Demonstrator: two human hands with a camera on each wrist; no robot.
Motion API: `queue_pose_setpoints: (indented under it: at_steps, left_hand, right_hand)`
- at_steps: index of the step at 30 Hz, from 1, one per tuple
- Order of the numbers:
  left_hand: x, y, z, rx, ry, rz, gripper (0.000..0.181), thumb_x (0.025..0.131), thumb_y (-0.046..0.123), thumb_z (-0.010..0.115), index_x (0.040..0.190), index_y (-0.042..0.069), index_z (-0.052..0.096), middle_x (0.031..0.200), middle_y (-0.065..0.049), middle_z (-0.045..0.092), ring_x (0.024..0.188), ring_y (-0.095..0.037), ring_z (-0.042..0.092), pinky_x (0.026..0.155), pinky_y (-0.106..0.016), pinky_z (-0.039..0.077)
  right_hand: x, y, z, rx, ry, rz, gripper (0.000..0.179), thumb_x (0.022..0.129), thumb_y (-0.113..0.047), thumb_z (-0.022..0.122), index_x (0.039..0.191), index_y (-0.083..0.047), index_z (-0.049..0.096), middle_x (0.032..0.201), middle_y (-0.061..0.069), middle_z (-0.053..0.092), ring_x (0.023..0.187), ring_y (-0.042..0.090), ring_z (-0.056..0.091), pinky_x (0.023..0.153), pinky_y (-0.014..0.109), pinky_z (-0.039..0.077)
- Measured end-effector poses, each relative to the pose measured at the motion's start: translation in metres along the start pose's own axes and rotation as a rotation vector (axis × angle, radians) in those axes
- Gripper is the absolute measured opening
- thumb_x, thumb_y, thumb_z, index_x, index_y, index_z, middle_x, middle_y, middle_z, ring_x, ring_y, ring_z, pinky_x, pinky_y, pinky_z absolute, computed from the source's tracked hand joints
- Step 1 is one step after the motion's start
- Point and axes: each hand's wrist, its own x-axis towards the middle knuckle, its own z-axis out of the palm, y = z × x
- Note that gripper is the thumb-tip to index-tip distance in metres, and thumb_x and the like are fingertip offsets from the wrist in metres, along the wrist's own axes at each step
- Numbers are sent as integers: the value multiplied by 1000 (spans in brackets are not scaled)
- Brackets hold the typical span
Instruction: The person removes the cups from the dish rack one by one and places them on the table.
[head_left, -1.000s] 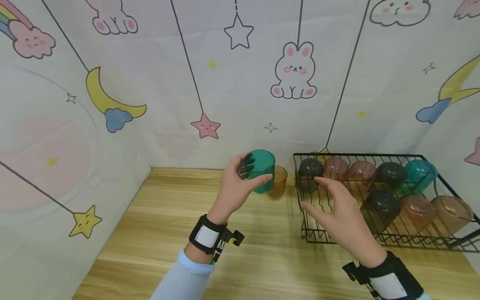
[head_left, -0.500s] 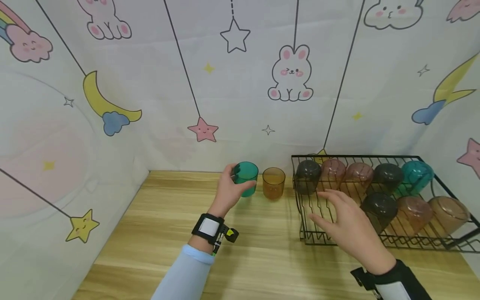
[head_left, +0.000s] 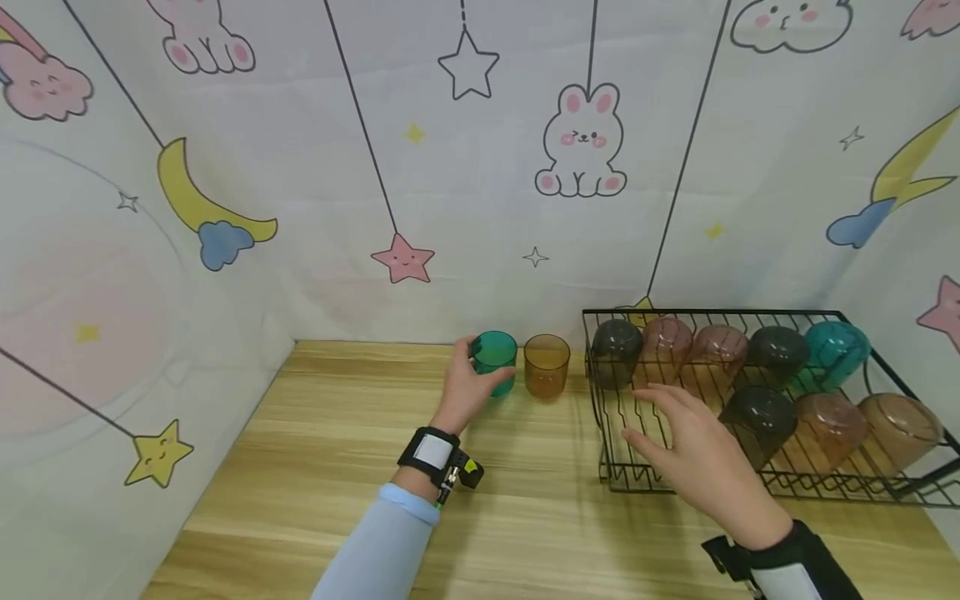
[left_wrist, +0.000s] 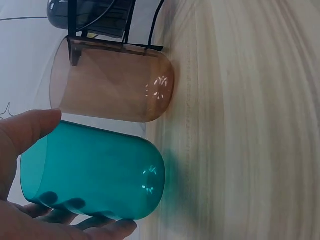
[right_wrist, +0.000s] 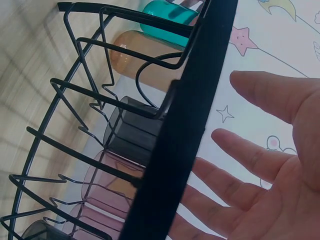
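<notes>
My left hand point(head_left: 467, 387) holds a teal see-through cup point(left_wrist: 95, 170) upright, thumb on one side and fingers round the other. Its base is at or just above the wooden tabletop; I cannot tell whether they touch. Just right of it an amber cup point(head_left: 547, 367) stands upright on the table, a narrow gap between the two. Over the front left of the black wire rack point(head_left: 611, 485) my right hand point(head_left: 697, 458) hovers, fingers spread and holding nothing. In the right wrist view that hand point(right_wrist: 270, 165) is beside the rack's dark rail.
Upside-down cups fill much of the rack: a dark grey cup point(head_left: 617, 354) at its left end, pink ones, a teal cup point(head_left: 836, 354) at back right and a tan cup point(head_left: 900, 429) at front right. A patterned cloth wall point(head_left: 337, 167) rises behind the wooden table point(head_left: 315, 467).
My left hand has brought the teal cup left and down from in front of the amber cup to beside it. My right hand has drawn slightly down and right.
</notes>
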Motion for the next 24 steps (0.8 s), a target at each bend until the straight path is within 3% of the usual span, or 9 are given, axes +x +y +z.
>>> queue_pose_setpoints:
  at_steps: [10,16,20,24]
  left_hand:
    - [3,-6,4,10,-21,11,79,75,37,78,136,14,34,135,-12,45,123,-29,46,98,-46,43]
    - [4,-5,2,-1,-44,0,88,73,38,79,141,12,29,141,-15,40,126,-32,44,100,-48,42]
    - [1,1,0,-30,-26,2,91,72,38,80,143,13,28,145,-11,35,132,-31,38,103,-49,39]
    - [-6,13,-6,-6,21,52,90,72,42,78,143,15,28,148,-6,33,138,-27,30,108,-49,33]
  right_hand:
    - [1,2,2,-10,-10,5,76,82,-72,45,131,-16,52,139,14,45,123,39,45,88,62,42]
    - [2,1,-1,-19,-11,-5,76,82,-72,45,130,-14,53,138,15,46,122,40,46,88,62,43]
    - [2,1,-4,-24,2,-24,72,83,-69,47,130,-15,53,138,16,46,122,41,45,87,62,43]
    - [3,2,-8,-41,43,-59,63,86,-60,54,128,-13,55,135,17,48,120,40,47,87,60,44]
